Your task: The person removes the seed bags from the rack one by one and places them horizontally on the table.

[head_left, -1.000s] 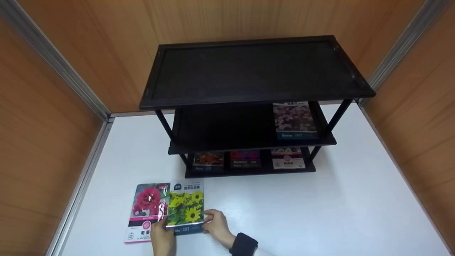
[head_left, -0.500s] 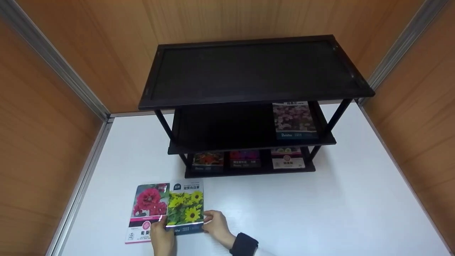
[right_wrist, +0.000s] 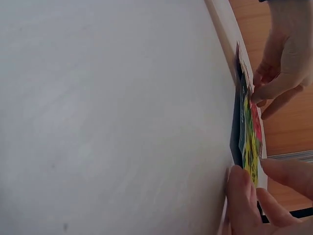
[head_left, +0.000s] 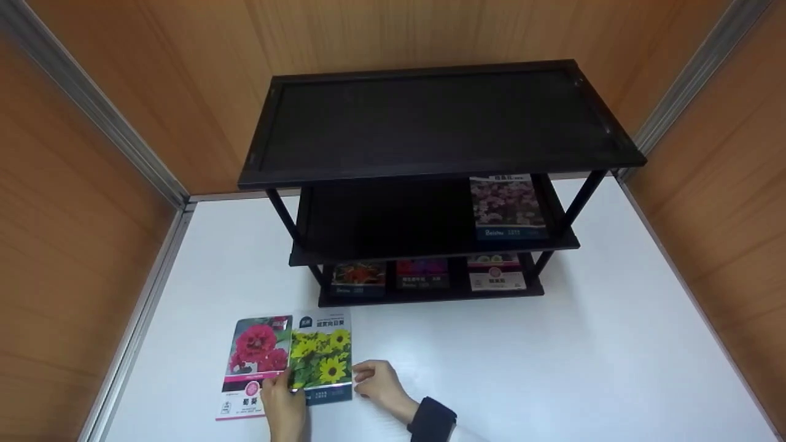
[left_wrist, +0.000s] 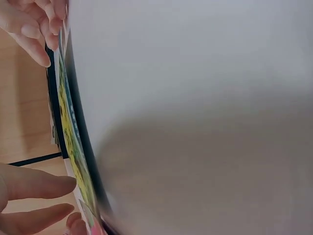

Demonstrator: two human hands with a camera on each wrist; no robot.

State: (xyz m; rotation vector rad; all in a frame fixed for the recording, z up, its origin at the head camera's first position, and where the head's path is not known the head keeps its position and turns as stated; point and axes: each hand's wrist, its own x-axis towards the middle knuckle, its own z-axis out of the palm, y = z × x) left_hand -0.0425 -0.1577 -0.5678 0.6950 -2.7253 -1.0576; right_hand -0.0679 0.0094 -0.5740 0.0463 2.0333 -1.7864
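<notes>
A seed packet with yellow flowers lies on the white table, right beside a seed packet with pink-red flowers. My left hand is low where the two packets meet, its thumb and fingers parted and fingertips right at the yellow-flower packet's lower left. My right hand rests by that packet's right edge, a slight gap showing from above. In the right wrist view, the right fingers lie loosely around the packet's end, thumb and finger apart. Both packets show nearly edge-on in the wrist views.
A black three-tier shelf stands behind the packets. Its middle tier holds a pink-flower packet at the right. On the bottom tier lie an orange-flower packet, a purple-pink packet and a white-bottomed packet. Wooden panels enclose the table.
My right fingers have come slightly away from the yellow-flower packet's right edge. My left hand has shifted a little right, its thumb now over that packet's lower left corner. The packets have barely moved.
</notes>
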